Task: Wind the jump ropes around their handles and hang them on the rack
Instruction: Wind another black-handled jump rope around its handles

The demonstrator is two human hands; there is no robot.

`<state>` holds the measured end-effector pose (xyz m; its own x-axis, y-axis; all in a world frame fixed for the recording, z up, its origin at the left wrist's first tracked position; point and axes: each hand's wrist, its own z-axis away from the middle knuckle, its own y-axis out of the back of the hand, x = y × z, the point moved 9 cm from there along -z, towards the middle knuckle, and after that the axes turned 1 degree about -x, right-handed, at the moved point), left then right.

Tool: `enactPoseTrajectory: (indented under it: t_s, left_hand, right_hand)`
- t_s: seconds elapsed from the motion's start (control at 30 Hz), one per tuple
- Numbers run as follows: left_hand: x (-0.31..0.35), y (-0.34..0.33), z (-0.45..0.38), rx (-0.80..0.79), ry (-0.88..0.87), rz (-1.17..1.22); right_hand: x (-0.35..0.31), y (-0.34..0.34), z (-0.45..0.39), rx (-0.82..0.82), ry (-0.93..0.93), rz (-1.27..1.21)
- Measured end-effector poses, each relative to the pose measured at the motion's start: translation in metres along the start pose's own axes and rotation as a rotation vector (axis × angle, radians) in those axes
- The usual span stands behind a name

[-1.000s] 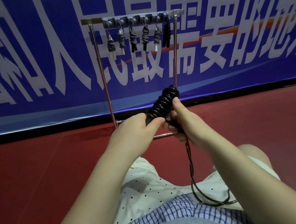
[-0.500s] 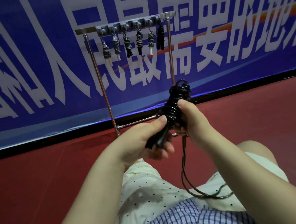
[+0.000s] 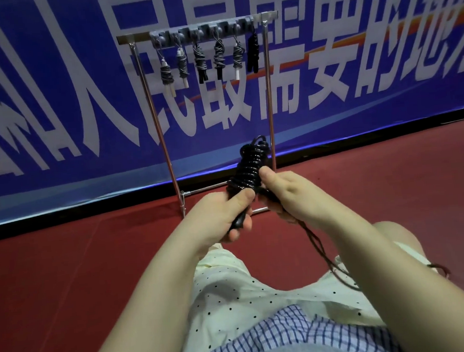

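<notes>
Since half a second ago, little has shifted: the black coiled jump rope point(image 3: 248, 169) stays between my hands. My left hand point(image 3: 222, 217) grips its handle end at seven o'clock; my right hand point(image 3: 289, 193) pinches the coils at four o'clock. Its loose tail point(image 3: 327, 262) trails over my lap; the rack point(image 3: 269, 90) stands beyond at twelve o'clock.

Looks like indoor sports hall or gym: dark red sport flooring point(image 3: 67, 269) stretching wide, big blue banner point(image 3: 55, 105) with large white characters running along floor edge like courtside barrier; metal rack point(image 3: 269, 90) standing on floor in front of it, six wound jump ropes point(image 3: 218, 57) hanging in row from top bar; person sitting right on floor
</notes>
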<state>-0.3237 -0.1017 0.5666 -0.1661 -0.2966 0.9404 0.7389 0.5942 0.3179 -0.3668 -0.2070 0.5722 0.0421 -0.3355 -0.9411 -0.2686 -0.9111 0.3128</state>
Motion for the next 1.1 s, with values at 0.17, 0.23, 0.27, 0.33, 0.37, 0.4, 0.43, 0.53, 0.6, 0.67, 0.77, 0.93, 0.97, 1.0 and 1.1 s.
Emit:
enactPoseTrajectory:
  t_s: [0.17,0.23,0.27,0.33,0.37,0.4,0.43,0.53,0.6,0.67,0.77,0.93,0.97,1.0,1.1]
  left_hand:
    - [0.006,0.015,-0.001,0.114,-0.035,-0.198]
    - [0.01,0.02,0.0,0.132,-0.046,-0.26]
    - [0.011,0.02,0.001,0.125,-0.042,-0.293]
    - [0.014,0.018,0.004,0.115,-0.028,-0.405]
    - [0.016,0.017,0.006,0.135,-0.023,-0.491]
    - [0.018,0.016,0.006,0.169,-0.024,-0.59]
    - [0.023,0.015,0.007,0.206,-0.034,-0.674]
    - [0.024,0.01,0.008,0.186,-0.039,-0.646]
    - [0.016,0.005,0.008,0.046,-0.016,-0.352]
    - [0.008,0.001,0.011,-0.078,0.031,-0.083]
    - [-0.002,-0.007,0.016,-0.217,0.095,0.187]
    - [-0.008,-0.008,0.013,-0.163,0.086,0.327]
    - [-0.01,-0.006,0.01,-0.118,0.076,0.289]
    - [-0.011,-0.004,0.009,-0.072,0.068,0.241]
    - [-0.016,-0.001,0.008,0.004,0.069,0.126]
  right_hand:
    - [0.001,-0.006,-0.003,0.088,-0.001,-0.04]
    - [-0.001,-0.009,-0.002,0.072,-0.012,-0.089]
    - [0.0,-0.011,-0.001,0.059,-0.024,-0.113]
    - [0.002,-0.013,0.002,0.047,-0.062,-0.112]
    - [0.004,-0.014,0.002,0.051,-0.081,-0.096]
    - [0.005,-0.013,0.002,0.062,-0.095,-0.08]
    - [0.006,-0.012,0.001,0.077,-0.108,-0.068]
    - [0.008,-0.007,-0.002,0.102,-0.089,-0.042]
    - [0.005,-0.006,-0.004,0.083,-0.04,-0.095]
    - [-0.001,-0.01,-0.005,0.031,0.016,-0.177]
    - [-0.011,-0.022,-0.003,-0.065,0.087,-0.246]
    - [-0.014,-0.025,0.0,-0.099,0.088,-0.154]
    - [-0.011,-0.023,-0.001,-0.11,0.053,-0.131]
    - [-0.007,-0.022,-0.001,-0.131,0.011,-0.105]
    - [0.002,-0.017,-0.002,-0.173,-0.068,0.033]
